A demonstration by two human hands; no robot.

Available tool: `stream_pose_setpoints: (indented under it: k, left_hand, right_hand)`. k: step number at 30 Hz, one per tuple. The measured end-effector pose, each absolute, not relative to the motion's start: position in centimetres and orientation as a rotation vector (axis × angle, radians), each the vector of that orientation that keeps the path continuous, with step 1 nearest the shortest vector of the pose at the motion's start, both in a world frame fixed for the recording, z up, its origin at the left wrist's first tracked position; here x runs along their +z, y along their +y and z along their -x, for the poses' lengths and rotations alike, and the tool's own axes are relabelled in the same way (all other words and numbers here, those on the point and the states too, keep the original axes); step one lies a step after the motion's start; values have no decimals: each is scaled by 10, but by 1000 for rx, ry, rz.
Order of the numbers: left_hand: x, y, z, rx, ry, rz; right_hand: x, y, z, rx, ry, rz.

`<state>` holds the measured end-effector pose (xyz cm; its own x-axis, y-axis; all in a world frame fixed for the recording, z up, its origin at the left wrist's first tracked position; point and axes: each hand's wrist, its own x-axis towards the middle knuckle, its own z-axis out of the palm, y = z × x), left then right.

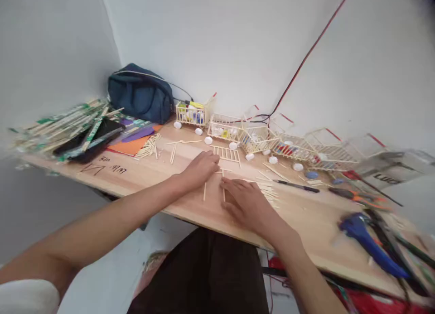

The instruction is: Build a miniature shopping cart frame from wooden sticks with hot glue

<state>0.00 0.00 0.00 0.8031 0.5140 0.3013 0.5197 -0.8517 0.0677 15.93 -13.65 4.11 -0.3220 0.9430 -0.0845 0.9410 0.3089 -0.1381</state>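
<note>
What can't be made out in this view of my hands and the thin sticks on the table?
1. Head view: what lies under the right hand; its palm covers part of the sticks.
2. Head view: whether the left hand pinches a stick; fingertips too small.
3. Head view: the blue tool near the right edge; blurred.
4. Head view: the pen marks on the table; too small to read.

A home craft corner: a wooden tabletop pushed against plain white walls. Small stick-built carts line its back edge, wrapped chopsticks heap at the left end, thin sticks lie near the front edge, and a blue glue gun and pliers sit at the right end.
</note>
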Motion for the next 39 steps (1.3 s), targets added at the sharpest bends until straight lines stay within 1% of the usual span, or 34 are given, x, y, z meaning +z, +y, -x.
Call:
stream_pose_setpoints:
  k: [14,25,34,39]
  left_hand:
    - [10,-6,2,-494,-853,3018]
    - [7,-4,1,-530,-845,3004]
    - [11,-7,2,-472,-845,3011]
    - [9,-5,2,-517,-834,3008]
  right_hand:
    - [37,-135,-161,227,-2532,1807]
    - [37,-135,-161,225,-2540,1813]
    - [36,-135,-161,220,-2538,1804]
    - [36,-135,-161,204,-2547,1802]
